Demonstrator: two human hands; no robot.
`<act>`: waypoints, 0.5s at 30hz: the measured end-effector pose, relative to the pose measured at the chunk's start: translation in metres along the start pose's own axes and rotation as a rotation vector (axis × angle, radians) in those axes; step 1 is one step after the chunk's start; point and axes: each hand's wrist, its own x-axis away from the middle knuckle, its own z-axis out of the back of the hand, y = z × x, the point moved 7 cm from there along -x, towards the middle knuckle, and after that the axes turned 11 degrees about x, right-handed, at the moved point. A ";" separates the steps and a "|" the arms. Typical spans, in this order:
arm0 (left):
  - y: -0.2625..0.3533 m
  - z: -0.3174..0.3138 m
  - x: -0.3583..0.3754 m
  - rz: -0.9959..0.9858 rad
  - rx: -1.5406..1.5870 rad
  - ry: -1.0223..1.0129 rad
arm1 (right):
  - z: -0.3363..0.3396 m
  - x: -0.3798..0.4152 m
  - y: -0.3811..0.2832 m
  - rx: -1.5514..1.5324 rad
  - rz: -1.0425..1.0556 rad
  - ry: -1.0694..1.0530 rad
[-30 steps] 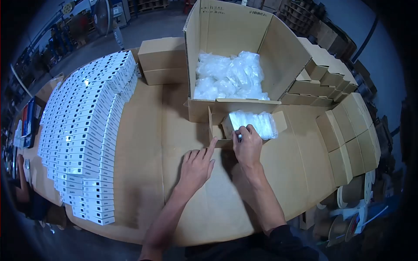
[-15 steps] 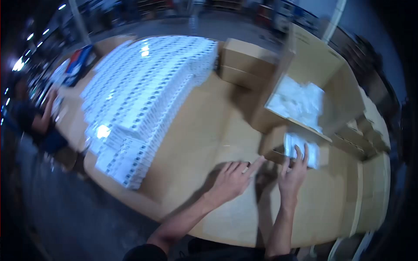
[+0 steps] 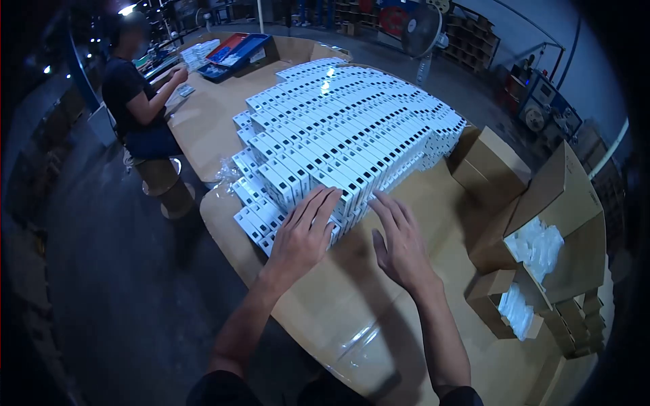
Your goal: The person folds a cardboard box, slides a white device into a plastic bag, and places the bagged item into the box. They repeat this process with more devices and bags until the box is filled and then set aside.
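A large stack of slim white boxes (image 3: pixel 345 152) with dark square marks spreads over the table in stepped rows. My left hand (image 3: pixel 302 233) lies over its near end, fingers stretched forward and overlapping the front boxes. On the stack's right side is my right hand (image 3: pixel 403 247), its fingers extended and thumb apart, fingertips close to the corner boxes. Nothing shows gripped in either palm. At the right, a small open carton (image 3: pixel 487 308) holds clear plastic packets (image 3: pixel 516 311).
A larger open carton (image 3: pixel 575 264) with plastic packets (image 3: pixel 538 247) stands at the right, a closed carton (image 3: pixel 491 162) behind it. Across the brown tabletop (image 3: pixel 338 298), a seated person (image 3: pixel 139 95) works near blue and red trays (image 3: pixel 237 54). A fan (image 3: pixel 421 30) stands beyond.
The view has swung left. My hands have moved from the small carton to the box stack; my right hand has left the plastic packet there.
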 end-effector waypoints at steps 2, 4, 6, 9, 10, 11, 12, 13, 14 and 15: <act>-0.011 -0.004 -0.003 -0.003 -0.052 -0.034 | -0.013 -0.019 0.000 0.036 0.001 0.017; -0.017 -0.008 -0.006 -0.034 -0.111 -0.062 | -0.024 -0.029 0.003 0.042 0.003 -0.023; -0.017 -0.006 -0.007 -0.072 -0.116 -0.017 | -0.031 -0.031 0.005 0.080 0.019 -0.067; -0.023 -0.004 -0.003 -0.096 -0.111 0.013 | -0.031 -0.029 0.004 0.072 0.000 -0.063; -0.024 -0.004 -0.003 -0.090 -0.111 0.011 | -0.030 -0.029 0.003 0.077 -0.009 -0.063; -0.025 -0.004 -0.002 -0.086 -0.110 0.007 | -0.031 -0.029 0.003 0.063 0.003 -0.058; -0.025 -0.004 -0.002 -0.086 -0.109 0.004 | -0.031 -0.029 0.003 0.050 0.014 -0.052; -0.023 -0.001 0.000 -0.096 -0.141 0.011 | -0.030 -0.029 0.003 0.039 0.024 -0.045; -0.020 0.003 0.001 -0.098 -0.138 0.017 | -0.026 -0.028 0.003 0.006 0.003 -0.025; -0.015 0.007 0.003 -0.098 -0.133 0.021 | -0.020 -0.026 0.002 -0.029 -0.021 -0.007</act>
